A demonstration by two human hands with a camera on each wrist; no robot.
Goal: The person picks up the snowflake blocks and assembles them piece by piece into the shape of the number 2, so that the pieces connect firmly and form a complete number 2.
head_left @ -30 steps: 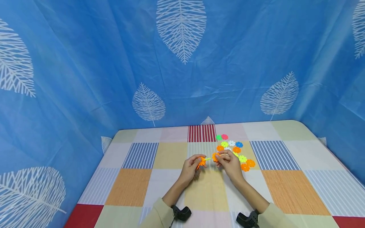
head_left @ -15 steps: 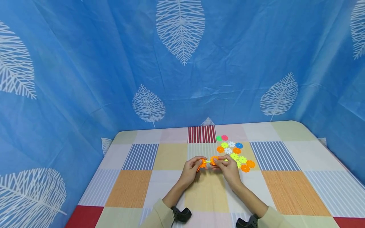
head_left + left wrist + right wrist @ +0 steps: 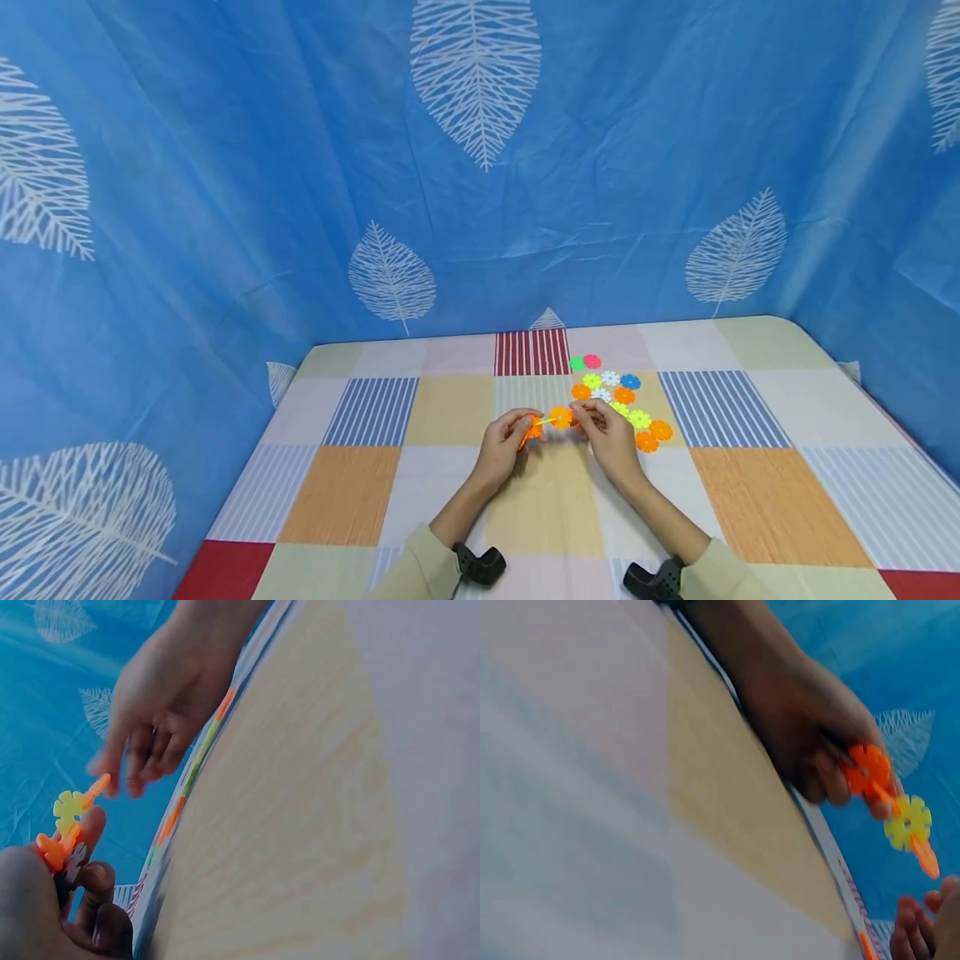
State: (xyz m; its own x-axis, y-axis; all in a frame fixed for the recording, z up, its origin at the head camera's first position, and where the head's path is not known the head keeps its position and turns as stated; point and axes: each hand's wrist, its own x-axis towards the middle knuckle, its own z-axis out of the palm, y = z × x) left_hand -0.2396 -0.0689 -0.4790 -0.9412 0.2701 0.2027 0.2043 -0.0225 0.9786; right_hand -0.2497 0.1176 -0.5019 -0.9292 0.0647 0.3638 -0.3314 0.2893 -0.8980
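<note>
Thumb and fingers of the left hand (image 3: 497, 448) (image 3: 94, 907) pinch a cluster of flower-shaped discs. Its orange disc (image 3: 868, 771) is at those fingers, joined to a yellow disc (image 3: 69, 808) (image 3: 907, 823), which carries another orange disc (image 3: 561, 417) (image 3: 925, 856) at the outer end. A greyish disc (image 3: 73, 864) also shows by the left fingers. The right hand (image 3: 613, 437) (image 3: 169, 697) is beside the outer orange disc, fingers loosely bent; in the right wrist view a small gap separates its fingertips from the disc.
Loose flower discs lie on the patchwork cloth (image 3: 547, 500) beyond and right of the hands: orange (image 3: 661, 430), yellow-green (image 3: 639, 418), white (image 3: 611, 378), blue (image 3: 630, 382), pink (image 3: 592, 362) and green (image 3: 577, 363). A blue leaf-print curtain (image 3: 585, 167) stands behind.
The right hand brought its orange disc left against the yellow one, then let go and drew slightly right. The orange disc now stays on the cluster. The left hand has hardly moved.
</note>
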